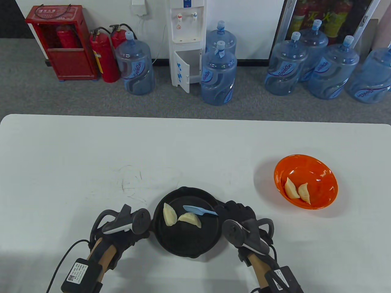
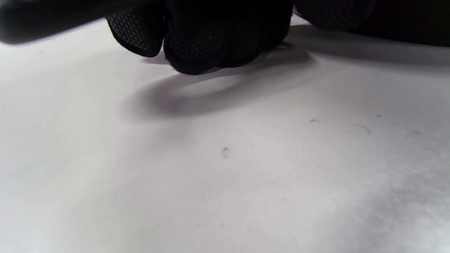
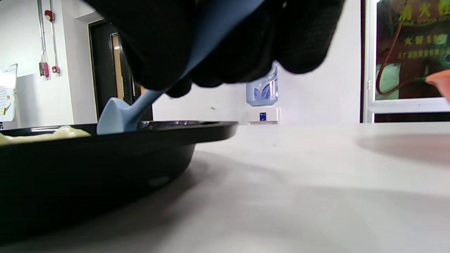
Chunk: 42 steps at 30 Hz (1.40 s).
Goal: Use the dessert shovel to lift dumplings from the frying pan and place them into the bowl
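Note:
A black frying pan [image 1: 187, 241] sits near the table's front edge with two pale dumplings [image 1: 169, 214] [image 1: 191, 219] in it. My right hand [image 1: 233, 213] grips the handle of the blue dessert shovel [image 1: 198, 210], whose blade lies low over the pan just right of the dumplings. In the right wrist view the shovel [image 3: 117, 117] dips behind the pan rim [image 3: 105, 140] beside a dumpling [image 3: 52, 134]. My left hand [image 1: 137, 227] is at the pan's left side, its curled fingers [image 2: 211, 45] round a dark bar that looks like the pan's handle. The orange bowl [image 1: 323, 171] at the right holds two dumplings [image 1: 291, 188].
The white table [image 1: 91, 158] stretches left and back from the pan, with faint scuff marks [image 1: 131, 183] behind it. Beyond the far edge stand water bottles [image 1: 218, 73], a dispenser and fire extinguishers on the floor.

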Each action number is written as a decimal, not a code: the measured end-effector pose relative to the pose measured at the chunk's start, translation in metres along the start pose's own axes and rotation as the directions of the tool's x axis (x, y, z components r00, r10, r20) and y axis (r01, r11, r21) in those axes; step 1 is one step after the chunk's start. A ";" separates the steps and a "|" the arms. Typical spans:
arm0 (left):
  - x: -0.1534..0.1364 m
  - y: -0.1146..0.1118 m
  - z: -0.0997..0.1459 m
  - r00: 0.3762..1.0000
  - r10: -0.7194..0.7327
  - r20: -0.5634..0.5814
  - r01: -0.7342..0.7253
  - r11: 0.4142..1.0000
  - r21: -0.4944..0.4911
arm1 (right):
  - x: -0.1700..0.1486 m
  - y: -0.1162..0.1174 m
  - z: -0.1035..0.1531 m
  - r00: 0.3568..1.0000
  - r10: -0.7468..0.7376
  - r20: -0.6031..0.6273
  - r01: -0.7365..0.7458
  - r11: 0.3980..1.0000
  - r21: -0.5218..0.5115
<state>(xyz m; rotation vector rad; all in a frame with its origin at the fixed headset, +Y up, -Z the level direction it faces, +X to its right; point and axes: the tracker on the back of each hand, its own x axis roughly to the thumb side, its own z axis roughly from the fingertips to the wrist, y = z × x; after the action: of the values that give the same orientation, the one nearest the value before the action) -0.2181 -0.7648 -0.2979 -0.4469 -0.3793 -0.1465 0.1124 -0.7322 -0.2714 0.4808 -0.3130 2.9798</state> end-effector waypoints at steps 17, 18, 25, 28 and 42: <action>0.000 0.000 0.000 1.000 0.005 -0.001 -0.005 1.000 0.000 | 0.010 -0.006 0.001 0.975 -0.157 0.158 0.129 0.977 0.171; 0.000 0.000 0.000 1.000 0.006 -0.001 -0.007 1.000 -0.002 | 0.011 -0.006 0.001 0.974 -0.159 0.164 0.130 0.976 0.174; 0.000 0.000 0.000 1.000 0.005 -0.003 -0.005 1.000 -0.005 | 0.014 -0.007 0.002 0.971 -0.161 0.177 0.127 0.973 0.192; 0.002 0.000 -0.001 1.000 -0.016 -0.009 0.015 1.000 -0.011 | 0.014 -0.007 0.002 0.969 -0.170 0.180 0.130 0.968 0.215; 0.002 0.001 -0.001 1.000 -0.003 -0.006 0.003 1.000 -0.016 | 0.013 -0.005 0.003 0.952 -0.229 0.203 0.161 0.939 0.303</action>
<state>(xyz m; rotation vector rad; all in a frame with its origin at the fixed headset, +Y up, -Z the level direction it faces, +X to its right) -0.2161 -0.7650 -0.2986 -0.4612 -0.3728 -0.1544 0.1015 -0.7275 -0.2632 0.8464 0.1431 2.7810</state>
